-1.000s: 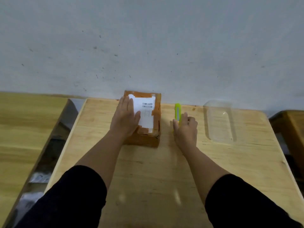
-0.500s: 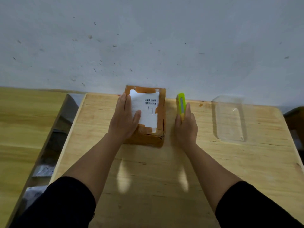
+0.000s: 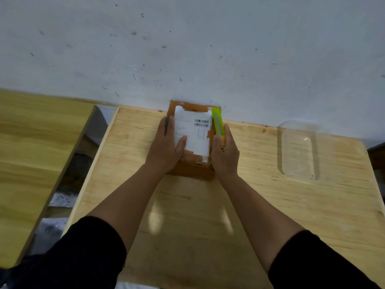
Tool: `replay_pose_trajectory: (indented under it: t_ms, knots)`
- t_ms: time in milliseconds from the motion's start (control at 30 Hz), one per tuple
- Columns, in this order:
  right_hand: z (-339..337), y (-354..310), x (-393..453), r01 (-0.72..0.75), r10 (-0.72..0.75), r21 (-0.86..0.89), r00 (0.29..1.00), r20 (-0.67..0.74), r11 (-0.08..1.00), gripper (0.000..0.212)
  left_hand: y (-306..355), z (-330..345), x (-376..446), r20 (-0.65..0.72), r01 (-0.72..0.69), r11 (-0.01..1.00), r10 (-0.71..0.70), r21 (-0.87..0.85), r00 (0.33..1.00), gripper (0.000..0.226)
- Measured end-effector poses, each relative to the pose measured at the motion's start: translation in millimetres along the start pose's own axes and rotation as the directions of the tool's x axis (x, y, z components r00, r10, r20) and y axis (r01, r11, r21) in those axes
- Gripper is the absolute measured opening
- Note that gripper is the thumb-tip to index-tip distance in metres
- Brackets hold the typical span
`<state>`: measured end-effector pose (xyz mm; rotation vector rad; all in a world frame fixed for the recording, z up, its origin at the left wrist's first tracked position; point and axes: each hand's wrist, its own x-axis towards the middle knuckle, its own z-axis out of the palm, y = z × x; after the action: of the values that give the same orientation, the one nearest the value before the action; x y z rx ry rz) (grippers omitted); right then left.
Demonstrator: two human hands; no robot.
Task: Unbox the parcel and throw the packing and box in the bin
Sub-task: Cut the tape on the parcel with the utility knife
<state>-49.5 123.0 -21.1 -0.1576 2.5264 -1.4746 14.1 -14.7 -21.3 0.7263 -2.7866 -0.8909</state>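
A brown cardboard parcel (image 3: 193,167) with brown tape and a white barcode label (image 3: 195,132) lies on the wooden table (image 3: 208,215), against the wall. My left hand (image 3: 166,147) rests flat on the parcel's left half, fingers spread over the label's edge. My right hand (image 3: 225,155) grips a lime-green utility knife (image 3: 217,124) held over the parcel's right edge, its tip pointing away from me toward the wall. The parcel's flaps are shut.
A clear plastic container (image 3: 299,149) lies on the table to the right. A second wooden table (image 3: 35,153) stands to the left, across a gap with dark clutter (image 3: 68,184) on the floor. A grey wall (image 3: 187,49) backs the table.
My right hand has picked up the green knife from the table and carried it left, onto the parcel's right edge. My left hand stays on the parcel.
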Motion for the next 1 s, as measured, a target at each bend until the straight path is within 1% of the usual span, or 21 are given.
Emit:
replay_pose_trajectory:
  t_ms: [133, 200, 267, 367, 467, 600, 700, 767, 833, 900, 967, 1000]
  knots:
    - [-5.2, 1.3, -20.6, 0.001, -0.001, 0.002, 1.000, 0.016, 1.000, 0.049, 2.3, -2.1, -24.4, -0.008, 0.012, 1.000, -0.012, -0.006, 1.000, 0.069]
    - [-6.7, 3.2, -40.6, -0.007, 0.007, 0.003, 1.000, 0.006, 1.000, 0.053, 2.5, -7.6, -41.2, -0.005, 0.003, 1.000, -0.003, 0.001, 1.000, 0.068]
    - [-7.0, 6.5, -66.5, -0.035, 0.035, 0.004, 0.999, -0.003, 0.999, 0.056, 0.0, -14.2, -61.3, 0.010, -0.010, 1.000, 0.009, 0.011, 1.000, 0.067]
    - [-9.0, 10.6, -114.8, -0.074, 0.074, 0.015, 0.997, -0.015, 0.997, 0.054, -9.1, -22.1, -100.2, 0.045, -0.038, 0.999, 0.037, 0.015, 0.998, 0.065]
    - [-9.8, 11.6, -164.1, -0.074, 0.074, 0.063, 0.997, -0.004, 0.995, 0.055, -22.1, -28.1, -144.7, 0.062, -0.033, 0.999, 0.033, 0.001, 0.998, 0.065]
    - [-7.6, 13.8, -206.0, -0.077, 0.076, 0.064, 0.997, 0.029, 0.995, 0.046, -36.6, -32.9, -190.6, 0.058, -0.021, 0.999, 0.024, -0.049, 0.998, 0.065]
    - [-15.9, 10.4, -208.9, -0.152, 0.148, 0.067, 0.987, 0.055, 0.986, 0.039, -40.8, -37.1, -198.6, 0.080, -0.010, 0.995, 0.018, -0.095, 0.997, 0.065]
    - [-24.7, 6.5, -203.4, -0.205, 0.201, 0.060, 0.978, 0.055, 0.977, 0.035, -41.2, -40.2, -194.1, 0.086, -0.006, 0.995, 0.015, -0.097, 0.996, 0.066]
    - [-31.9, 2.9, -198.4, -0.248, 0.238, 0.104, 0.966, 0.104, 0.963, 0.032, -40.9, -40.7, -187.9, 0.091, -0.008, 0.996, 0.016, -0.091, 0.996, 0.067]
    - [-37.1, 1.3, -197.5, -0.284, 0.242, 0.169, 0.942, 0.234, 0.944, 0.033, -40.9, -38.7, -185.2, 0.107, 0.005, 0.996, 0.004, -0.088, 0.994, 0.067]
    - [-42.2, 0.9, -199.0, -0.285, 0.207, 0.177, 0.909, 0.361, 0.942, 0.038, -41.2, -35.8, -186.0, 0.096, 0.000, 0.996, 0.008, -0.085, 0.995, 0.067]
    - [-44.1, 1.0, -199.5, -0.284, 0.192, 0.187, 0.897, 0.399, 0.940, 0.040, -41.7, -34.8, -186.4, 0.085, -0.007, 0.996, 0.015, -0.086, 0.996, 0.067]
